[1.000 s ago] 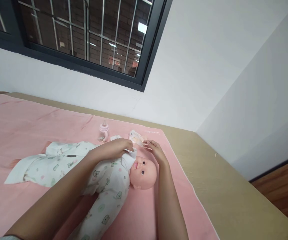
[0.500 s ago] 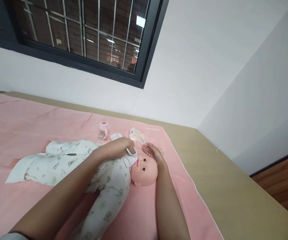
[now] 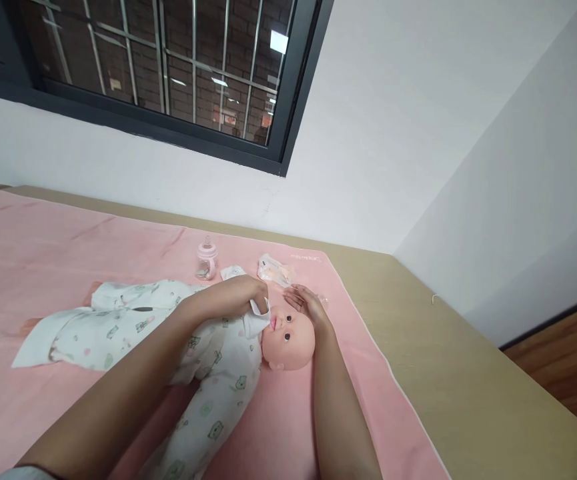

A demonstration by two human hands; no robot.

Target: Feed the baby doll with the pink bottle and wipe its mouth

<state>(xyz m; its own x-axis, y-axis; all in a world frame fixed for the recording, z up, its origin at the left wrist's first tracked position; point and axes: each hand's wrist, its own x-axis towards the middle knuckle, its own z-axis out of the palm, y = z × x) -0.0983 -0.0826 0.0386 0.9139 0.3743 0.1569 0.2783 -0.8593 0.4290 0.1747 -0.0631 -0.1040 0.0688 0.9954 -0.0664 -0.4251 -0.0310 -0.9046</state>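
A baby doll (image 3: 288, 340) lies on its back, dressed in a white printed outfit (image 3: 218, 373), its head toward the right. My left hand (image 3: 248, 293) reaches across the doll's chest, fingers closed on a white cloth (image 3: 257, 323) by its chin and mouth. Whether that cloth is part of the outfit, I cannot tell. Fingers extended, my right hand (image 3: 309, 305) is open against the top and far side of the doll's head. Behind the hands lie a clear plastic packet (image 3: 274, 269) and a small white item (image 3: 232, 271).
A pink-capped baby bottle (image 3: 207, 260) stands beyond the doll on a pink mat (image 3: 133, 243). The mat lies over a wooden surface (image 3: 418, 353) that meets white walls. A dark-framed window (image 3: 281, 157) with bars is above.
The white cloth in my left hand has shifted slightly, its edge lying a little farther left and lower by the doll's chin. My right hand stays at the head.
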